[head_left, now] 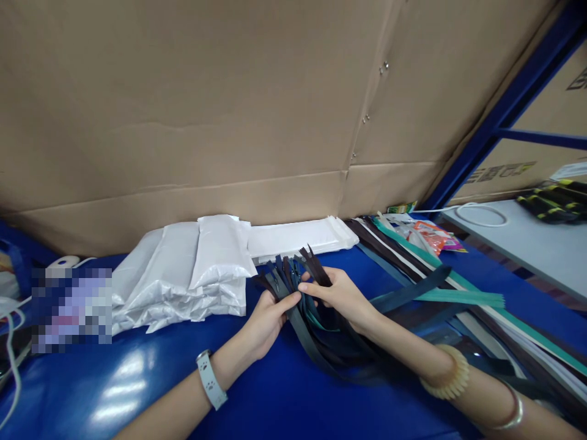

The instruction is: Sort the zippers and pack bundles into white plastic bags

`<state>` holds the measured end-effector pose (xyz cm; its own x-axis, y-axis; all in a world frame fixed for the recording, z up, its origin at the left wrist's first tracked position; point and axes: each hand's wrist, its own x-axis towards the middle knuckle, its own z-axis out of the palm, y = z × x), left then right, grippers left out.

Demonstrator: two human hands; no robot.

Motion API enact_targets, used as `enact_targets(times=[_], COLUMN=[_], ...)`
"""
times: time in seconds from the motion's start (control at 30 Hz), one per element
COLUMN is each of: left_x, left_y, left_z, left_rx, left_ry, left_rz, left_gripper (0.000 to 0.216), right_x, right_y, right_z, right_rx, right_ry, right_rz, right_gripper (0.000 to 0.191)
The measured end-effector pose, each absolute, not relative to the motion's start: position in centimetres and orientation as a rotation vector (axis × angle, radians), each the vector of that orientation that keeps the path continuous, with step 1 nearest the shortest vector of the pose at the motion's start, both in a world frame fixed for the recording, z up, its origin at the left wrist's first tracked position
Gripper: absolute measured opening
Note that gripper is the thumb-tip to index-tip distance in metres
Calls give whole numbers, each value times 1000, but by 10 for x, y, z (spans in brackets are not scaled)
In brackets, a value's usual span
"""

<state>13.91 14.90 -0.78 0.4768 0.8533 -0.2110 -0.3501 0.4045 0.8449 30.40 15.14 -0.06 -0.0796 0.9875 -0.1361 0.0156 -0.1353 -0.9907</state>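
Observation:
Over the blue table, a bundle of dark zippers (300, 318) hangs between my two hands, its ends fanned out at the top. My left hand (267, 321) is closed around the bundle near those ends, thumb on top. Fingers of my right hand (339, 294) pinch the same bundle from the other side, with a dark brown zipper end (316, 264) standing up between them. The long tails curve down and to the right under my right forearm. A few green and blue strips show among the dark ones.
White plastic packages (183, 269) are stacked at the left, beside a pile of flat white bags (298, 237). More long zippers (472, 299) in green, white and brown lie across the right side. A cardboard wall (206, 110) rises behind the blue table (183, 373); small colourful packets (431, 235) lie at the back right.

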Motion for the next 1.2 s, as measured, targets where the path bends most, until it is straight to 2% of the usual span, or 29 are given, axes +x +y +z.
enact_targets(times=[0.2, 0.57, 0.83, 1.2], left_x=[138, 137, 139, 139], left_y=[150, 149, 146, 148], left_z=[-11, -12, -9, -13], left_rx=[809, 789, 841, 816], left_ry=[754, 771, 799, 794], left_rz=[882, 879, 890, 864], left_gripper=[38, 36, 38, 31], right_x=[305, 307, 309, 313], right_y=[151, 151, 153, 151], right_z=[-1, -4, -6, 16], right_rx=[-1259, -1288, -1343, -1177], right_ry=[-1255, -1272, -1516, -1216], right_rz=[1366, 1322, 1051, 1224], right_gripper=[39, 37, 37, 37])
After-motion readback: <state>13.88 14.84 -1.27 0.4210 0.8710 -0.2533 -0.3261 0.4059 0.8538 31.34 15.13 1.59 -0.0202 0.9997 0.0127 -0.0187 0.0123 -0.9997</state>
